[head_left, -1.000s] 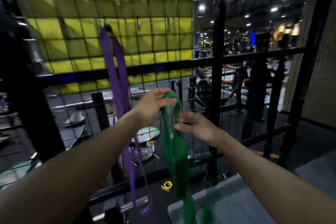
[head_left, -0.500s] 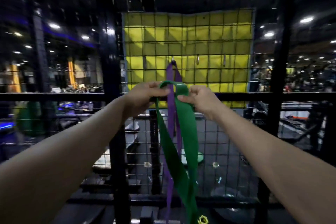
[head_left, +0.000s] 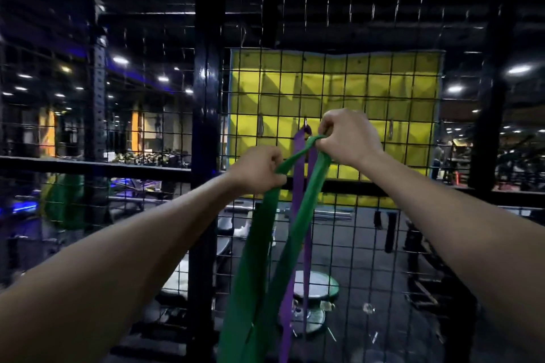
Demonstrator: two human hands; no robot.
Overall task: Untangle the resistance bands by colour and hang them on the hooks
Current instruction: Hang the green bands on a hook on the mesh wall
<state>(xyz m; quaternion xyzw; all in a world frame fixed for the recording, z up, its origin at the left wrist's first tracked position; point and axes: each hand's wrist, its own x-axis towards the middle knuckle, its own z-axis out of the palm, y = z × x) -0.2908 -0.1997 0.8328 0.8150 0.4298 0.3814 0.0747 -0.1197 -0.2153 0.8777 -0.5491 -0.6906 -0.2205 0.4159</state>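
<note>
Hanging green band (head_left: 298, 233): both hands grip top loop, right hand (head_left: 349, 137) near hook (head_left: 305, 122), left hand (head_left: 259, 169) lower. Purple band (head_left: 300, 186) hung; green pending.

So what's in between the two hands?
In the head view, a short stretch of the green band runs between the left hand and right hand, crossing the hanging purple band.

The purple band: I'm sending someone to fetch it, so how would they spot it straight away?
Find the yellow panel behind the black wire mesh. At its lower left a small hook sits on the mesh, and the purple band hangs from it. It is narrower than the green band crossing in front, which both hands hold, the left hand and right hand.
</note>
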